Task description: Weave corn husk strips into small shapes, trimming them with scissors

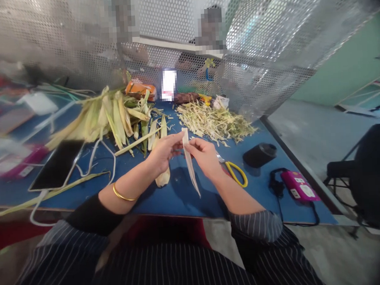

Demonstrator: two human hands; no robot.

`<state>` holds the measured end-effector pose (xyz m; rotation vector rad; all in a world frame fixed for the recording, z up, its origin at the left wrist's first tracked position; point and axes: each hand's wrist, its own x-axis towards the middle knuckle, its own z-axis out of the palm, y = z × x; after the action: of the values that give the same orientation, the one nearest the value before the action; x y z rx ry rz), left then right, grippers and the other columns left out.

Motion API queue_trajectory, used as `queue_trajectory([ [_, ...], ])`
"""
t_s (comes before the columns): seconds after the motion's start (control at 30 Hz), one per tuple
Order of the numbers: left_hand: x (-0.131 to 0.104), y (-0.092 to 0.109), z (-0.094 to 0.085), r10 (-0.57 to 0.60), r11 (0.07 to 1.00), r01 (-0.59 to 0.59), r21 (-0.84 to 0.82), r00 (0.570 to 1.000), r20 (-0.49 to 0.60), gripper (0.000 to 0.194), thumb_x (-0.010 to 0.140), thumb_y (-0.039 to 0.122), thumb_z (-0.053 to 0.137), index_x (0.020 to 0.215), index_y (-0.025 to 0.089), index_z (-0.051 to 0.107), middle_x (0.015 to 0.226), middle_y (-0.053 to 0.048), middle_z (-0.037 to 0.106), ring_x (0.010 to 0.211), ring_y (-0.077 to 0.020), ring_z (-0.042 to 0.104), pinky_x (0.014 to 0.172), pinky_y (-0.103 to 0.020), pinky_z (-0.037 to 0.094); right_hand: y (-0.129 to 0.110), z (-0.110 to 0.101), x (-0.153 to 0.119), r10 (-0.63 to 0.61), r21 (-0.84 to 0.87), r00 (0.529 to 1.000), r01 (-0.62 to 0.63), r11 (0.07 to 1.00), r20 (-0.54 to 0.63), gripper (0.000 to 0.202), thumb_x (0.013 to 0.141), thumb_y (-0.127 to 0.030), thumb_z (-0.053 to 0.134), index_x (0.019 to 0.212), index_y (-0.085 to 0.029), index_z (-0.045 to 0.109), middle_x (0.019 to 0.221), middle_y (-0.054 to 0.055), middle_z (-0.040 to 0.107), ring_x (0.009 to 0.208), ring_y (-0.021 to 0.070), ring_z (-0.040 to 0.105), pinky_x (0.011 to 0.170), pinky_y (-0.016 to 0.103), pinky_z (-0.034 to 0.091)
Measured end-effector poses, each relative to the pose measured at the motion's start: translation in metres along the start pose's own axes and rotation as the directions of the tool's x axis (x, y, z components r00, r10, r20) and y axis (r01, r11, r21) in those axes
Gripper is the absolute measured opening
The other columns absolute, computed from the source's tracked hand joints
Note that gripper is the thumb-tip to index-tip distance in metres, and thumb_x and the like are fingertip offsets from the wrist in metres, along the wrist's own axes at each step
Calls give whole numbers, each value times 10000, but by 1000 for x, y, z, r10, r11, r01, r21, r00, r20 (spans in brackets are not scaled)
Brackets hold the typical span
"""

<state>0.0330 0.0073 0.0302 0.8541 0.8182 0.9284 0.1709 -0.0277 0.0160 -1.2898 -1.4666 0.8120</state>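
Between my hands, above the blue table (192, 203), hangs a narrow pale strip of corn husk (190, 167). My right hand (203, 153) pinches it near its upper part, thumb in front. Close beside, the fingers of my left hand (169, 149) are closed at the strip's upper left edge. A wider piece of husk (163, 178) lies on the table under my left hand. Yellow-handled scissors (237, 174) rest to the right of my right wrist, their blades partly hidden by it. Beyond my left hand spreads a pile of whole husks (113, 114).
A heap of cut husk shreds (216, 120) lies at the back right. A black cylinder (260, 155) and a magenta box with a cord (300, 186) stand right. A phone or tablet (57, 165) with white cables is left. A perforated metal screen (162, 17) rises behind the table.
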Motion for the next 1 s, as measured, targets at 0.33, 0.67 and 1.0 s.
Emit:
queue_trajectory([
  [0.33,2,-14,4,344,907,-315,280,937,-60,80,723,154,603,759,144,674,722,-17,644,615,-78,546,611,-207,459,0,1,-12,-83,-283,990,48,958,-110,249,849,-402,513,703,-204,554,572,-31,509,518,104,443,507,229,363],
  [0.67,0,-13,4,243,966,-229,122,964,-110,49,713,172,683,734,133,660,702,-23,641,592,-78,574,591,-217,469,2,-1,-8,-39,-127,995,26,992,-96,247,837,-439,531,763,-205,559,648,-18,551,573,113,497,546,236,416],
  [1.0,0,-17,4,182,977,-170,129,979,-88,102,758,239,672,731,147,639,700,-28,644,602,-92,598,556,-217,464,5,-5,-6,-37,-98,991,24,995,-128,168,831,-338,525,765,-201,597,611,-22,567,550,111,525,553,245,455],
])
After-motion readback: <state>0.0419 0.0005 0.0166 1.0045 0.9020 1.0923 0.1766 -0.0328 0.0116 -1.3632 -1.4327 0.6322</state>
